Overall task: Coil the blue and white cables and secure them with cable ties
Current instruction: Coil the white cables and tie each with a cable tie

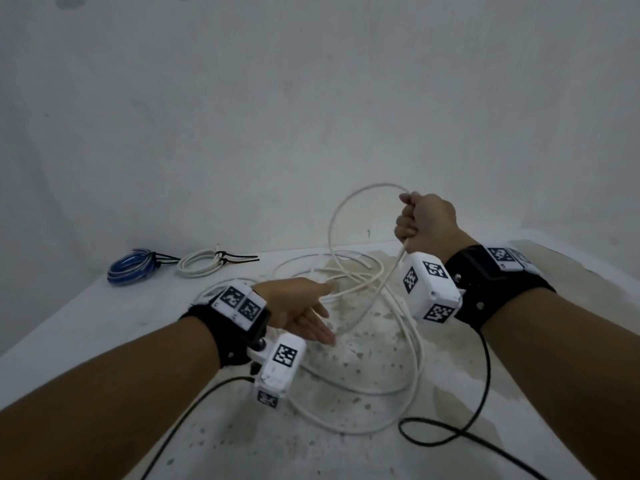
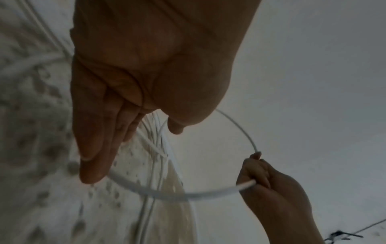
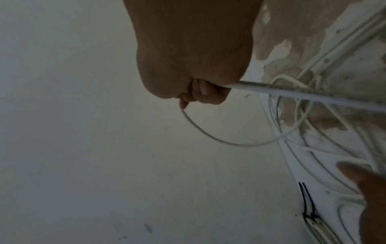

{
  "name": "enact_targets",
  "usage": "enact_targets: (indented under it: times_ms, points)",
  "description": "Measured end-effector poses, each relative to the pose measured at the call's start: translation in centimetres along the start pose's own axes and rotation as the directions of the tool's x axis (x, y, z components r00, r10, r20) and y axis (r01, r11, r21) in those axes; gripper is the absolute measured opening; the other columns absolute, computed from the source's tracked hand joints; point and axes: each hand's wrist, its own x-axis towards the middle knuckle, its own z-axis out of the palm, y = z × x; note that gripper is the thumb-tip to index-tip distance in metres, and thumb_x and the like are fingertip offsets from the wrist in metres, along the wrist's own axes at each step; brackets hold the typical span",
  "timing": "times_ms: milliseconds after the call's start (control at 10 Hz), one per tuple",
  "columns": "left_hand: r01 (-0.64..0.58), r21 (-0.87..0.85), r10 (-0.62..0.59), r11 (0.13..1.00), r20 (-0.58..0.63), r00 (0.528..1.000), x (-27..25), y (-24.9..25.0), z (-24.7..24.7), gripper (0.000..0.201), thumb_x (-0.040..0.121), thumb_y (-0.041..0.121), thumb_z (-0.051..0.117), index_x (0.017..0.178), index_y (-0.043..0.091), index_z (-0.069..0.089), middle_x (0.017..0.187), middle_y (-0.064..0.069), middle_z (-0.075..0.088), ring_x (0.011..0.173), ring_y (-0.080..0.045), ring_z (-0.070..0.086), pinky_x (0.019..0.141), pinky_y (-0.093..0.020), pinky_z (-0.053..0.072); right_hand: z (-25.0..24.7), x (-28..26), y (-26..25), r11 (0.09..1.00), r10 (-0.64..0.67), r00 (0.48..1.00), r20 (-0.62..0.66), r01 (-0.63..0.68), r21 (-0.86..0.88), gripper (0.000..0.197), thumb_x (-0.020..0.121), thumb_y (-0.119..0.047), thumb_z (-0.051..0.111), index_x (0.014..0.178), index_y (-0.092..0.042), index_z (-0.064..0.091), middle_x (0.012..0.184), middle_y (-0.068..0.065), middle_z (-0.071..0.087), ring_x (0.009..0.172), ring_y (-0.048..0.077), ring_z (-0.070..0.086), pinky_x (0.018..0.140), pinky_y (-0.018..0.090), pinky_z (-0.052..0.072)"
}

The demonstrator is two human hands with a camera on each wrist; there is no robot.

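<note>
A long loose white cable (image 1: 388, 341) sprawls in loops over the stained white table (image 1: 86, 323). My right hand (image 1: 420, 221) is raised above it with the fingers curled round the cable, and a loop (image 1: 337, 216) arcs up from the fist; the same fist (image 3: 200, 92) grips the cable (image 3: 313, 95) in the right wrist view. My left hand (image 1: 308, 315) hovers flat over the loops with straight fingers (image 2: 94, 145), holding nothing. A coiled blue cable (image 1: 130, 266) and a coiled white cable (image 1: 201, 261) lie at the back left, each bound with black ties (image 1: 239, 259).
A grey wall (image 1: 311, 98) rises right behind the table. Black leads (image 1: 478, 403) from my wrist cameras trail across the near part of the table. The table's left edge runs diagonally near the blue coil.
</note>
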Motion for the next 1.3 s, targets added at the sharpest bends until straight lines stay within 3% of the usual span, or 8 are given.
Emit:
enact_targets:
  times_ms: [200, 300, 400, 600, 800, 1000, 1200, 1300]
  points:
    - [-0.173, -0.615, 0.13, 0.769, -0.114, 0.985, 2.2, 2.0, 2.7, 0.005, 0.095, -0.002, 0.054, 0.097, -0.002, 0.059, 0.11, -0.018, 0.061, 0.093, -0.028, 0.062, 0.067, -0.035, 0.062, 1.3, -0.5, -0.4, 0.954, -0.02, 0.998, 0.058, 0.002, 0.301, 0.03, 0.106, -0.018, 0.032, 0.08, -0.012, 0.047, 0.056, -0.004, 0.023, 0.036, 0.01, 0.017, 0.034, 0.019, 0.017]
    - [-0.314, -0.56, 0.162, 0.767, -0.305, 0.938, 3.0, 2.5, 1.3, 0.016, 0.092, -0.014, 0.047, 0.102, -0.007, 0.058, 0.099, -0.017, 0.058, 0.08, -0.02, 0.061, 0.072, -0.029, 0.059, 0.9, -0.9, 0.2, 0.974, 0.027, 0.994, 0.107, -0.051, 0.222, 0.032, 0.104, -0.02, 0.033, 0.077, -0.012, 0.048, 0.052, -0.004, 0.025, 0.036, 0.01, 0.017, 0.034, 0.018, 0.018]
    - [-0.401, -0.417, 0.154, 0.816, -0.512, 0.845, 3.7, 1.8, -0.6, 0.04, 0.091, -0.015, 0.045, 0.131, -0.011, 0.048, 0.115, -0.022, 0.062, 0.069, -0.014, 0.058, 0.06, -0.022, 0.057, -0.2, 0.0, 1.1, 0.996, 0.081, 0.995, 0.054, -0.083, 0.037, 0.031, 0.101, -0.022, 0.034, 0.083, -0.009, 0.055, 0.047, -0.004, 0.028, 0.036, 0.011, 0.018, 0.037, 0.017, 0.021]
    - [-0.362, -0.182, 0.156, 0.914, -0.667, 0.729, 4.2, -1.6, -6.6, 0.041, 0.093, -0.007, 0.048, 0.133, -0.008, 0.049, 0.13, -0.022, 0.058, 0.087, -0.02, 0.06, 0.058, -0.022, 0.056, -3.1, 1.9, 0.3, 0.986, 0.027, 0.987, -0.16, -0.052, -0.158, 0.029, 0.103, -0.025, 0.037, 0.091, -0.005, 0.055, 0.052, -0.001, 0.031, 0.036, 0.011, 0.02, 0.04, 0.02, 0.02]
    - [-0.398, -0.005, 0.293, 0.917, -0.668, 0.684, 4.2, -2.0, -9.0, 0.034, 0.093, -0.01, 0.045, 0.125, -0.008, 0.056, 0.123, -0.016, 0.063, 0.071, -0.019, 0.058, 0.05, -0.019, 0.051, -3.5, 1.9, 0.4, 0.962, -0.049, 0.993, -0.112, 0.017, -0.273, 0.05, 0.105, -0.041, 0.035, 0.093, -0.003, 0.065, 0.049, -0.003, 0.029, 0.036, 0.011, 0.021, 0.04, 0.022, 0.022]
    - [-0.507, 0.348, 0.594, 0.789, -0.641, 0.485, 2.6, 1.1, -9.0, 0.032, 0.091, -0.006, 0.047, 0.099, 0.018, 0.067, 0.097, 0.0, 0.074, 0.077, -0.009, 0.06, 0.071, -0.028, 0.049, -0.8, 0.8, 2.2, 0.887, 0.012, 0.972, 0.234, 0.098, -0.451, 0.03, 0.105, -0.013, 0.038, 0.1, -0.005, 0.067, 0.07, 0.003, 0.052, 0.049, 0.011, 0.034, 0.043, 0.022, 0.031]
    - [-0.529, 0.564, 0.766, 0.634, -0.552, 0.331, 0.0, 2.3, -9.9, 0.024, 0.096, 0.004, 0.053, 0.103, 0.018, 0.071, 0.093, 0.009, 0.073, 0.061, 0.011, 0.056, 0.053, -0.009, 0.044, 3.6, 0.3, 2.9, 0.885, -0.075, 0.951, 0.301, 0.203, -0.42, 0.027, 0.102, -0.036, 0.049, 0.092, -0.013, 0.059, 0.049, -0.003, 0.031, 0.04, 0.011, 0.024, 0.043, 0.021, 0.02]
    - [-0.539, 0.654, 0.846, 0.531, -0.443, 0.295, -1.4, 3.3, -9.7, 0.023, 0.096, 0.003, 0.054, 0.108, 0.013, 0.071, 0.095, 0.007, 0.072, 0.066, 0.019, 0.055, 0.06, -0.001, 0.038, 6.1, 0.1, 5.0, 0.751, -0.1, 0.909, 0.405, 0.336, -0.569, 0.032, 0.097, -0.045, 0.054, 0.101, -0.013, 0.055, 0.06, 0.003, 0.049, 0.043, 0.013, 0.034, 0.04, 0.019, 0.027]
